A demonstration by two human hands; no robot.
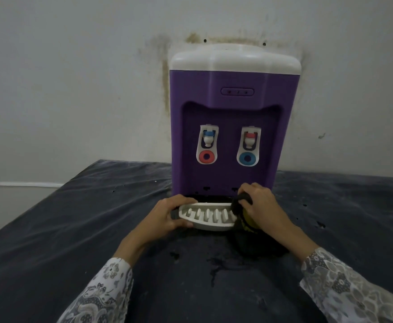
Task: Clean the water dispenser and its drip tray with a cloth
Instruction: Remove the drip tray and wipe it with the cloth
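Here, the purple water dispenser [232, 117] stands at the back edge of the table [74, 229], against the wall [74, 78]. The white drip tray [208, 216] sits just in front of it. The left hand [167, 216] grips the tray's left end — fingers curled round it. The right hand [258, 203] holds a dark cloth [241, 206] bunched on the tray's right end.

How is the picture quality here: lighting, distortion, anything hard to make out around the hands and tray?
Head view: dim, flat light with no glare; wide-angle lens bends the table edge and the water dispenser; the slot under it is lost in shadow; the dark cloth in the right hand merges with the dark tabletop; the white drip tray, held by the left hand, reads clearly.
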